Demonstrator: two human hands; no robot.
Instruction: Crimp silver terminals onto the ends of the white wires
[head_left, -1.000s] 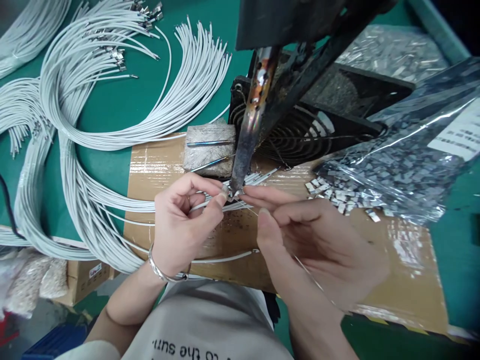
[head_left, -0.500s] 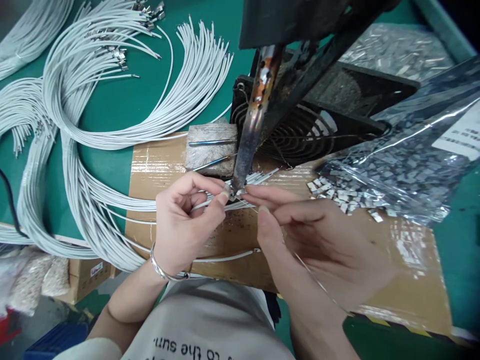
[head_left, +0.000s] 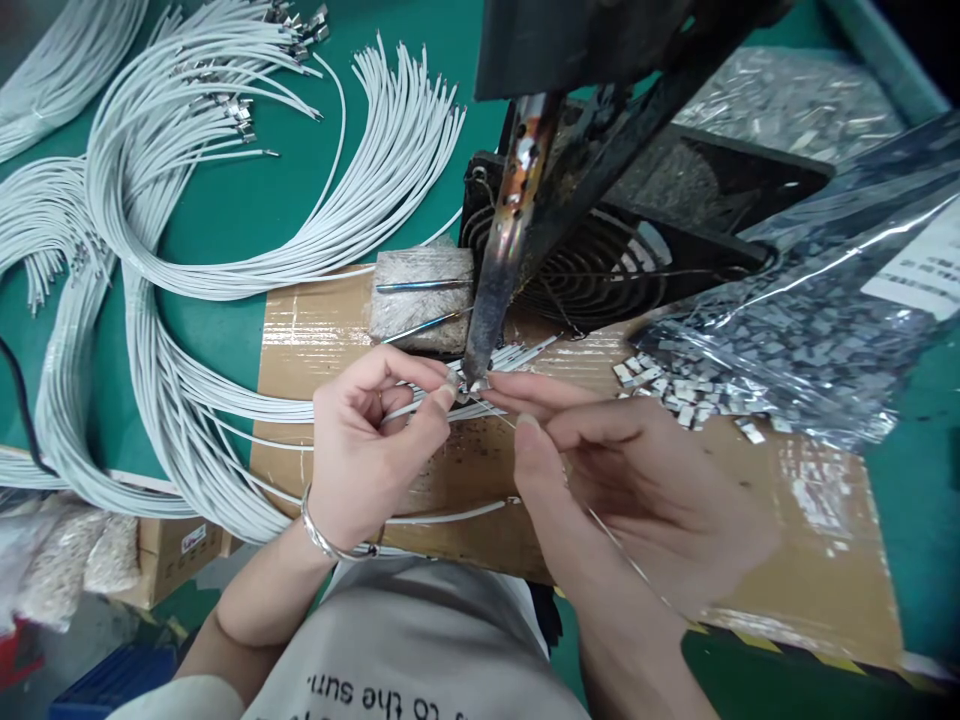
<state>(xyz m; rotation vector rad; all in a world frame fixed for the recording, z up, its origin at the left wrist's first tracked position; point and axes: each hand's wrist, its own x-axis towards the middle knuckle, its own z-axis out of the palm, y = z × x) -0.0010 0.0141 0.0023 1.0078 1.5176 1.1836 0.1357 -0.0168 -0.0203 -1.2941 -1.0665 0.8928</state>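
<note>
My left hand [head_left: 382, 430] is closed, thumb and forefinger pinching the end of a white wire [head_left: 409, 406] just left of the soldering iron's tip. My right hand [head_left: 592, 460] grips a thin strand of solder wire [head_left: 626, 555], which crosses the palm and reaches up to the tip. Its forefinger and middle finger extend to a small metal piece [head_left: 478, 384] at the iron's end. The soldering iron [head_left: 499, 270] slants down from a dark holder and meets the work between both hands. Fingertips and iron partly hide the joint.
Bundles of white wires [head_left: 225, 270] fill the left side. A pad with two metal rods [head_left: 424, 290] sits beside the iron, a black fan [head_left: 600, 265] behind it. Loose metal terminals [head_left: 686, 390] lie by a plastic bag [head_left: 795, 340]. Cardboard [head_left: 817, 560] covers the green table.
Both hands keep nearly the same place at the iron's tip. The view has shifted very slightly; no clear movement of the wire or the solder shows.
</note>
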